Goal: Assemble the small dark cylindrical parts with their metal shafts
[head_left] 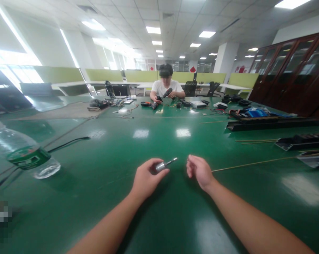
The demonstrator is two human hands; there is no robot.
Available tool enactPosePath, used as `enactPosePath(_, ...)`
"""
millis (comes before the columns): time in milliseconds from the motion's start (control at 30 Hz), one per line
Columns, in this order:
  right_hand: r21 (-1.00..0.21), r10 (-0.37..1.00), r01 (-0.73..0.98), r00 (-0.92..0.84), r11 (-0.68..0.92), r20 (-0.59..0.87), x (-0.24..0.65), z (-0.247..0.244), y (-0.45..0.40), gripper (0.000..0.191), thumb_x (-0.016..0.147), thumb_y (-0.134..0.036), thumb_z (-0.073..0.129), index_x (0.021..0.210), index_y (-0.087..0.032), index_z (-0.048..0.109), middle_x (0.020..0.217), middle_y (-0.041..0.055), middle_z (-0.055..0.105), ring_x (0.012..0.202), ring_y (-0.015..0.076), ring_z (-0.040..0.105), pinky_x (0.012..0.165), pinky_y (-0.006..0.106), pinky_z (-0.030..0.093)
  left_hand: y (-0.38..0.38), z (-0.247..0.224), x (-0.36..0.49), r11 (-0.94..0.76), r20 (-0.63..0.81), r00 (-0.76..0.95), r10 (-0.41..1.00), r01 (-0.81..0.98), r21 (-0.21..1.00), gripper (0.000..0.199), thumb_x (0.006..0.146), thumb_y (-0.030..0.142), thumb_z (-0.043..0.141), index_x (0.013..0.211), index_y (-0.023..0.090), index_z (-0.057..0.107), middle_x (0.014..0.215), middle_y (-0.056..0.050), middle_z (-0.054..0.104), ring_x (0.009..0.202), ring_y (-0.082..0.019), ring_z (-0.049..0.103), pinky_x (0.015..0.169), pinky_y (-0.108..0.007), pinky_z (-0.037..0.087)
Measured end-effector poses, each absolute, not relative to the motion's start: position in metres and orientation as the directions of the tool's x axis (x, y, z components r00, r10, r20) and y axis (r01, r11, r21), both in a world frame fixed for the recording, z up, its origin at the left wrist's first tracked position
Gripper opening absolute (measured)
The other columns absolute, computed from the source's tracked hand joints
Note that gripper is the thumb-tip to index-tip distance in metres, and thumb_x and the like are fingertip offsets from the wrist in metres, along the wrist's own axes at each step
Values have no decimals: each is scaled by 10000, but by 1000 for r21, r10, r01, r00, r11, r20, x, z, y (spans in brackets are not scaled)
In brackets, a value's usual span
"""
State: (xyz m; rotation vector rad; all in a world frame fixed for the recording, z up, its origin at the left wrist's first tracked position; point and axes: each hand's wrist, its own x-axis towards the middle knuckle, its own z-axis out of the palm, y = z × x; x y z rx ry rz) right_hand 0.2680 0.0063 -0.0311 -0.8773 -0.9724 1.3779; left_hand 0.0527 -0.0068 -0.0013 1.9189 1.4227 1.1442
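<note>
My left hand [146, 178] holds a small silver metal cylinder [160, 167] between thumb and fingers, above the green table [117, 144]. A thin dark shaft sticks out of the cylinder toward the right, its tip close to my other hand but apart from it. My right hand [199, 171] has its fingers curled together; whatever they grip, if anything, is too small to make out. Beside the right wrist, a long thin brass-coloured rod [254, 163] runs off to the right.
A clear plastic bottle [29, 155] with a green label lies at the left, near a black cable [69, 142]. Black metal channels [270, 124] lie at the right. Across the table, a person [167, 86] holds a dark tool among scattered parts.
</note>
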Motion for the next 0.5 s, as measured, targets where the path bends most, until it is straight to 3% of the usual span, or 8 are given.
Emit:
enactPosePath(133,-907,997,-421,-71,0,33,267,-29,6,438,847,-506,605,587,-190,448,456,-56,418,361,88,414,386,227,295,-4,0,51,-246,240,65,969,403,882,403,749,438,722,1034,163,644,923,-48,707,816,-200,665,791,-332,524)
enactPosePath(267,-913,996,-409,-84,1,39,265,-25,4,454,833,-527,608,573,-194,441,448,-55,414,358,88,410,384,232,302,-13,14,37,-134,146,-11,989,323,937,560,731,503,715,1159,155,624,1026,-86,719,935,-240,681,943,-395,512)
enactPosePath(367,-924,995,-383,-90,10,48,265,-24,4,455,828,-530,610,572,-191,446,454,-50,434,365,89,428,393,232,310,-30,30,10,-53,67,-39,997,283,958,614,667,550,754,1127,161,637,1082,-103,715,1029,-269,668,1019,-416,479)
enactPosePath(500,-937,994,-350,-99,17,56,264,-24,5,450,825,-537,606,585,-181,471,468,-44,462,364,88,442,390,227,312,-67,41,-55,41,21,-136,991,441,896,637,539,577,822,1025,195,670,1005,-72,737,983,-276,688,958,-386,531)
